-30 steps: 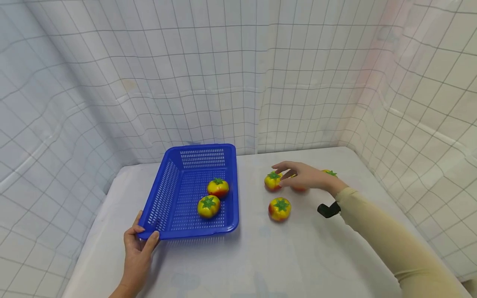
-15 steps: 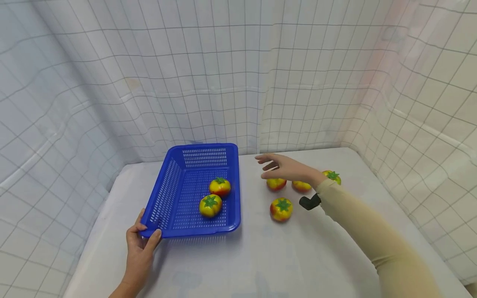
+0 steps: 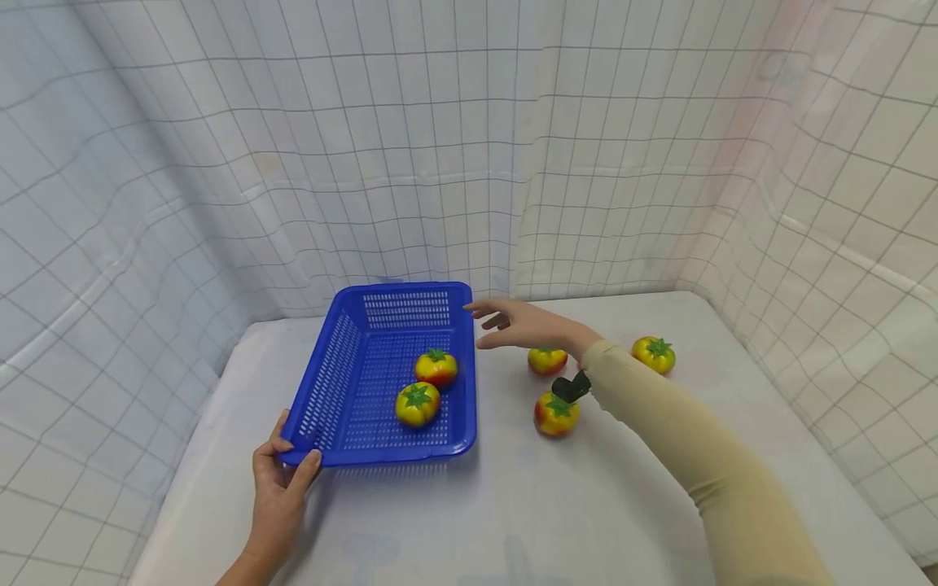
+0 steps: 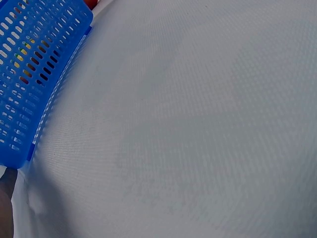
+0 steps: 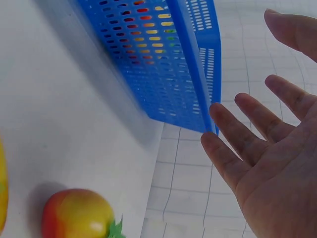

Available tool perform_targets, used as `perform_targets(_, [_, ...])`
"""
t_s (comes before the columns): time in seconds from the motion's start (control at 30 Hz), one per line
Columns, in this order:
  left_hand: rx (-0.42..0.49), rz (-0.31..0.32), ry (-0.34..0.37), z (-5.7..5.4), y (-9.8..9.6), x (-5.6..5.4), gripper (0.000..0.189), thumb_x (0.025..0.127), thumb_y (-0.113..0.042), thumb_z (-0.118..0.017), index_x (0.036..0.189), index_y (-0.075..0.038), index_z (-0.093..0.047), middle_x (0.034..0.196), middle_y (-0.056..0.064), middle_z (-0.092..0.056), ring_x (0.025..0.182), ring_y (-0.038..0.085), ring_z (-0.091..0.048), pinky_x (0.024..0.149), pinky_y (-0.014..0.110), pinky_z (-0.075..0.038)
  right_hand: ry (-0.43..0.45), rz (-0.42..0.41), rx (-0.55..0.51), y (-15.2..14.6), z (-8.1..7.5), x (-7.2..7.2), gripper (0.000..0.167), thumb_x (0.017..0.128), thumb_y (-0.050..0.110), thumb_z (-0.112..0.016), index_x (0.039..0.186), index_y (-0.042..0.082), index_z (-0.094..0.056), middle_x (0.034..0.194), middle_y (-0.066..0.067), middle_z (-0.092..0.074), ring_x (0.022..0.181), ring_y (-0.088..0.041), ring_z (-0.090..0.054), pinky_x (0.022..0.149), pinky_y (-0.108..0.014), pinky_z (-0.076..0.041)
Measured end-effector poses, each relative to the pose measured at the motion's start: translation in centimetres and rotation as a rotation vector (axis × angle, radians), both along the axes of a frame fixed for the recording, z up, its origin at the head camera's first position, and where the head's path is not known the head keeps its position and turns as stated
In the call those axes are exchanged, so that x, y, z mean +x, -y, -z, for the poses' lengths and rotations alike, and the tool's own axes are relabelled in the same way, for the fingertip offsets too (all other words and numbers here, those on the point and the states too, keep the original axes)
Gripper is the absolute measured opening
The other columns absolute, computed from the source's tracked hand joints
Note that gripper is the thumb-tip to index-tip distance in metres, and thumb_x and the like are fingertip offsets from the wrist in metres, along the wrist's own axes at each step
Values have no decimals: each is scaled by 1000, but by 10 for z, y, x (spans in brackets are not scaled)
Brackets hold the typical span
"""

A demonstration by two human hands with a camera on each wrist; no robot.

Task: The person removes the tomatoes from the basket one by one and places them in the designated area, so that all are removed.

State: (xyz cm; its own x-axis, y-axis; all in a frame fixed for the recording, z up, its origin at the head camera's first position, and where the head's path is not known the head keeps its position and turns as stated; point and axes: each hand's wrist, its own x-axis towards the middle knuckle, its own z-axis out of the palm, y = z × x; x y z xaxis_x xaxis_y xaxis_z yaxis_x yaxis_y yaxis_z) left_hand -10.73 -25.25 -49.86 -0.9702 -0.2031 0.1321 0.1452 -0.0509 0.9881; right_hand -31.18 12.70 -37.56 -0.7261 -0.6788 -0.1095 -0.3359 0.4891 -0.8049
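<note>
A blue slotted basket [image 3: 388, 457] stands on the table. My left hand [image 3: 277, 506] grips its near left corner, thumb on the rim and fingers along the side. Two yellow-red fruits with green leafy tops, one [image 3: 436, 368] behind the other [image 3: 417, 405], lie in its right part. My right hand [image 3: 522, 324] is empty beside the far right rim, fingers spread in the right wrist view; whether the fingertips touch the rim I cannot tell. Below that hand and forearm lie a fruit [image 3: 547, 361] and a nearer one [image 3: 557, 419], partly covered by a black wrist device [image 3: 572, 387].
Farther right on the white-covered table [image 3: 440, 529] lies another fruit [image 3: 654, 355]. My right sleeve [image 3: 681, 431] nearly hides one more beside it. Grid-patterned white curtains [image 3: 410, 163] enclose the table at the back and both sides.
My right hand has moved left, from over the loose fruits to the basket's right rim, carrying nothing. The left hand keeps its grip on the corner. The head view has shifted slightly.
</note>
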Motion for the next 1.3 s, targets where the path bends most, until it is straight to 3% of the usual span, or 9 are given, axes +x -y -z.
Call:
perform_targets(0.13, [-3, 1, -2, 1, 0, 0, 34, 108, -6, -50, 124, -21, -24, 171, -1, 1, 148, 35, -19, 97, 13, -45, -5, -9, 12, 13, -2, -3, 69, 94, 42, -71, 154, 24, -42, 155, -9, -45, 138, -28, -47, 106, -49, -48])
perform_targets(0.4, [45, 23, -70, 1, 1, 2, 30, 108, -1, -46, 122, -18, -26, 170, 2, -2, 139, 22, -31, 99, 16, -47, -39, -43, 63, 37, -4, -12, 70, 92, 42, -74, 153, 25, -43, 151, -5, -49, 135, -27, -50, 105, -48, -48])
perform_targets(0.57, [27, 19, -44, 0, 2, 2, 31, 108, -3, -47, 123, -19, -25, 171, 2, 0, 144, 27, -26, 99, 16, -46, -38, -82, 106, 52, -6, -20, 74, 90, 39, -77, 154, 27, -42, 153, -7, -48, 135, -24, -51, 107, -46, -47])
perform_targets(0.77, [7, 8, -27, -1, 2, 3, 32, 108, -3, -48, 123, -18, -25, 171, 3, -2, 144, 26, -26, 100, 15, -45, -3, -164, 146, 69, -10, -30, 77, 90, 29, -79, 156, 25, -40, 157, -12, -42, 139, -31, -46, 109, -46, -45])
perform_targets(1.07, [19, 7, -69, 0, 1, 3, 30, 107, 1, -48, 122, -14, -26, 170, 6, -4, 140, 20, -32, 101, 17, -46, -9, -252, 307, 94, -10, -39, 74, 90, 18, -78, 155, 23, -43, 157, -11, -43, 144, -33, -39, 109, -47, -45])
perform_targets(1.3, [13, 5, -66, -1, 1, 3, 30, 107, 0, -48, 121, -15, -27, 170, 6, -4, 141, 21, -31, 101, 17, -46, -26, -245, 474, 107, -6, -43, 72, 88, 18, -79, 152, 27, -47, 156, -11, -44, 142, -31, -40, 111, -51, -42])
